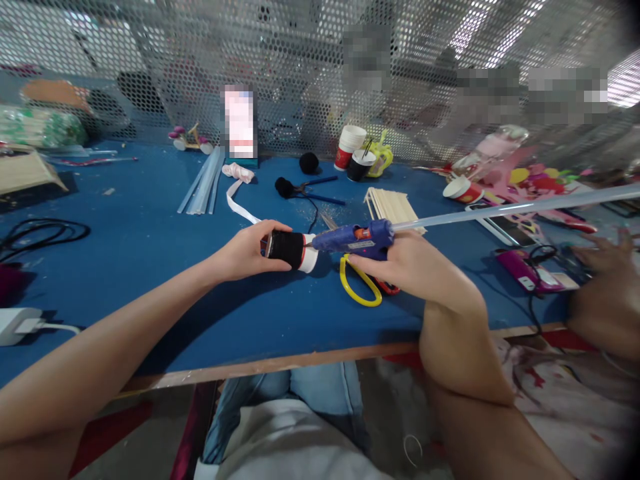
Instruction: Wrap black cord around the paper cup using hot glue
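Observation:
My left hand (250,252) is closed around a small paper cup (309,259) lying on its side, much of it wrapped in black yarn (287,249). A white band of the cup shows at its right end. Blue and pistol-shaped, a hot glue gun (357,240) is gripped in my right hand (415,263), its nozzle touching or very near the cup beside the yarn's edge. A long clear glue stick (500,212) sticks out of the gun's back. Under the gun lie scissors with a yellow handle (361,293), partly hidden by my right hand.
Behind my hands are loose glue sticks (203,183), a white ribbon (239,207), pliers (315,190), a black yarn ball (309,163), stacked cups (349,147) and wooden sticks (393,207). Another person's hand (607,267) is at the right, near a purple box (527,270). Perforated metal (300,67) stands behind.

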A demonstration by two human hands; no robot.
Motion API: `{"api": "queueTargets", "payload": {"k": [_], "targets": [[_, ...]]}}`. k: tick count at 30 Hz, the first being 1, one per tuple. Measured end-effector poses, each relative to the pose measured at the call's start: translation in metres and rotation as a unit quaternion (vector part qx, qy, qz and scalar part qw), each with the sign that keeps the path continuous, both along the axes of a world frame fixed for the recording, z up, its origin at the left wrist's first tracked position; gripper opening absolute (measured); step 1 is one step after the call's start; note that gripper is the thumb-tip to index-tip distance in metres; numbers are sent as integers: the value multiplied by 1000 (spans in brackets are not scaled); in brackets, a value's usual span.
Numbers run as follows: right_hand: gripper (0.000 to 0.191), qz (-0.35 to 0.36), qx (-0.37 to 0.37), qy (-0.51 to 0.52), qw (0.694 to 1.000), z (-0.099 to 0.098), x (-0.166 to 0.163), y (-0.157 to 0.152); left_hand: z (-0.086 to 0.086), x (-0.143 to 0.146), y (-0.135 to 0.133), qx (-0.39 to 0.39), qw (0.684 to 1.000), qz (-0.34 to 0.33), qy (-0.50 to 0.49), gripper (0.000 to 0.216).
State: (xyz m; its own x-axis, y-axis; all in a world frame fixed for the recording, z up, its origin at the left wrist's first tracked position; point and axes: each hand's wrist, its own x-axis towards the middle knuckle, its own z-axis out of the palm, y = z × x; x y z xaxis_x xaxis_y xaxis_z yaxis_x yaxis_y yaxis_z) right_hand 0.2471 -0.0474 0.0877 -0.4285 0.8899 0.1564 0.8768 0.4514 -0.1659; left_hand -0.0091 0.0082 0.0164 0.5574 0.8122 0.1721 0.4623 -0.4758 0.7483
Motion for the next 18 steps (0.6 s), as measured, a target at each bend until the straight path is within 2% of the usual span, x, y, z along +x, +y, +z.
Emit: {"api": "queueTargets", "payload": {"k": [6, 12, 15, 18], "targets": [[36, 9, -33, 14, 999, 1, -1, -2, 0, 0, 0, -21, 999, 30, 15, 61], [37, 15, -22, 9, 1000, 0, -1, -3, -2, -1, 2, -38, 998, 43, 14, 60], [33, -2, -31, 10, 999, -1, -1, 0, -3, -1, 2, -35, 999, 34, 9, 60], [31, -34, -46, 69, 996, 2, 0, 3, -3, -1, 1, -23, 999, 20, -10, 60]]}}
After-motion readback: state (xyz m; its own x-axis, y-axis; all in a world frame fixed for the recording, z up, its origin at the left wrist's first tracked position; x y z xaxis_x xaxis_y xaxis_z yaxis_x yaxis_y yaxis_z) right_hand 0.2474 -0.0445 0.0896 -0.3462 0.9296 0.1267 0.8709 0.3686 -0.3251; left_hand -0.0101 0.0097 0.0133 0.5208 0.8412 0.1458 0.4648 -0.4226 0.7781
